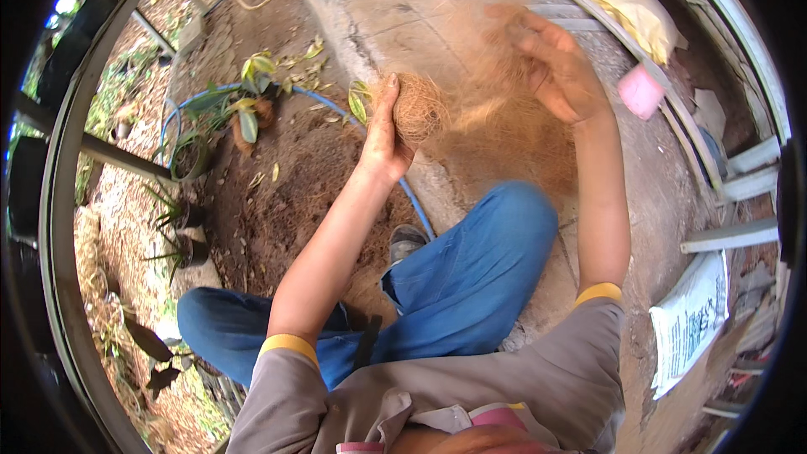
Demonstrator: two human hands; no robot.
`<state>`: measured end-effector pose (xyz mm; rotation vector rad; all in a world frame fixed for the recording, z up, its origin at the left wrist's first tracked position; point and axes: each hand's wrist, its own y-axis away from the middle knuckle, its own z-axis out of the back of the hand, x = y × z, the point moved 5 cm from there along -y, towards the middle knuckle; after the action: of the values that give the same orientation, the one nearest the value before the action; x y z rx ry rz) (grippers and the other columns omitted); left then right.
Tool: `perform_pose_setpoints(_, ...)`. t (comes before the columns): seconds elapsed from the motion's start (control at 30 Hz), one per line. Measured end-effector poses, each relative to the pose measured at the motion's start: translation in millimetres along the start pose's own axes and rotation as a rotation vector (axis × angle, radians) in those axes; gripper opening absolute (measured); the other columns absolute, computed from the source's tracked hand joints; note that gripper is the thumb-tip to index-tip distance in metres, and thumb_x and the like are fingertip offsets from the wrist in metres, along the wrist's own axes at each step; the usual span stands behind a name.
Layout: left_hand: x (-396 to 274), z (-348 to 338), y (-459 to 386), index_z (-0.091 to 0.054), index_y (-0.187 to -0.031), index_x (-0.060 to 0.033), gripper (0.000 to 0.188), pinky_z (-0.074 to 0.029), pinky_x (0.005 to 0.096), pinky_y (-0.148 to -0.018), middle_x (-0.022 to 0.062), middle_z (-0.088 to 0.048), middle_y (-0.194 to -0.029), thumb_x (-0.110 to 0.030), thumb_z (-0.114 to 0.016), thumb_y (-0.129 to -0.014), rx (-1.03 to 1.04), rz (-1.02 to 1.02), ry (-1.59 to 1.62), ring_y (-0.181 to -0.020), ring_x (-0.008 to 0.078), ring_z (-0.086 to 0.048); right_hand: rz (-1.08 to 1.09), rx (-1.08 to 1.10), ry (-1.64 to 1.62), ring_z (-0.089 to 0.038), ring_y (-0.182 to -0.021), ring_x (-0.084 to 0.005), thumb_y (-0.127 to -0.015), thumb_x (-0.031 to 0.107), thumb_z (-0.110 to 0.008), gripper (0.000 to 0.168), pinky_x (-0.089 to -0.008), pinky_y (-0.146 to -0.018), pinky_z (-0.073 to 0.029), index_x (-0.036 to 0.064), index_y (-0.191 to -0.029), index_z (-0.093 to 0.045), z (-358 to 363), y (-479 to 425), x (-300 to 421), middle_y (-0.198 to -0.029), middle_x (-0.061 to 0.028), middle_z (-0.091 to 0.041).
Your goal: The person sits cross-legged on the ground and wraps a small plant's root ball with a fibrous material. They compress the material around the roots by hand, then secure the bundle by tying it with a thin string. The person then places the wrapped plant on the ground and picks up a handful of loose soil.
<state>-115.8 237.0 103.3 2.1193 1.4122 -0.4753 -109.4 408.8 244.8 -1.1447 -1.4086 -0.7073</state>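
Note:
My left hand (386, 137) is wrapped around the near left side of a ball of brown coconut fibre (423, 108). A variegated yellow-green leaf (359, 103) sticks out at the ball's left, by my fingertips. Up and to the right, my right hand (555, 69) is raised with its fingers curled on a loose tuft of coconut fibre (495, 38), blurred by motion. Below that hand, a spread heap of the same fibre (517, 139) lies on the concrete, partly behind my right knee. The underside of the ball is hidden by my palm.
A blue hose (325, 101) curves across the soil (284, 195). Fibre-wrapped leafy plants (249, 116) and small black pots (189, 249) stand left. At right are a pink container (642, 91), a yellowish sack (621, 3) and a printed white bag (690, 321).

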Motion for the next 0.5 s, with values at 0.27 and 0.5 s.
perform_pose_setpoints(0.27,-51,55,60,-0.046,-0.122,-0.0086,0.051,-0.049,0.0412,-0.088,0.0098,-0.056,-0.115,-0.049,-0.043,-0.091,-0.039,-0.088,-0.072,-0.102,0.0228,-0.057,-0.301,0.362,0.073,-0.061,-0.094,-0.0173,-0.084,0.015,-0.063,0.053,-0.0291,-0.067,-0.053,-0.004,-0.128,-0.04,-122,-46,-81,-0.112,-0.014,-0.059)
perform_pose_setpoints(0.5,-65,112,103,-0.047,-0.12,-0.0114,0.05,-0.052,0.0431,-0.079,0.0077,-0.057,-0.106,-0.051,-0.038,-0.092,-0.168,-0.137,0.164,-0.092,0.0225,-0.059,-0.353,0.387,0.205,-0.064,-0.076,-0.0153,-0.082,0.012,-0.067,0.053,-0.025,-0.057,-0.052,-0.001,-0.125,-0.038,-202,-51,-118,-0.105,-0.0133,-0.06)
